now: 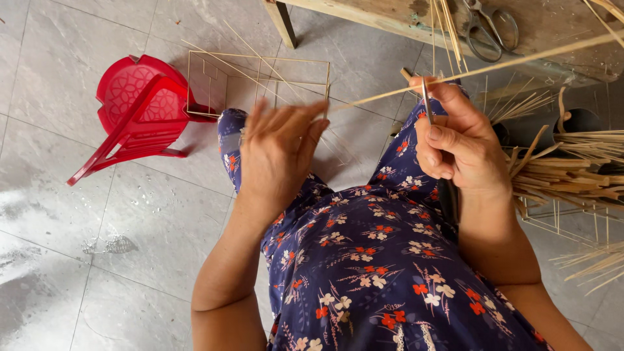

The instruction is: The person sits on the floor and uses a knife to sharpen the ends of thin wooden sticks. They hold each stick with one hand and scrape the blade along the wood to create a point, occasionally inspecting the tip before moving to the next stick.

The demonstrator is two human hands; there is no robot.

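Bamboo sliver (pixel 468 70), thin, light and springy, likely to snap if bent hard, runs above the lap toward the wooden bench's edge (pixel 390 23); left hand (pixel 276 153) pinches its near end, right hand (pixel 458 146) closes around a knife (pixel 427 97) at mid-length, where grip seems safest

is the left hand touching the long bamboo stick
Touching. The head view shows the left hand with its fingertips closed on the near end of the long bamboo stick, which runs on past the right hand.
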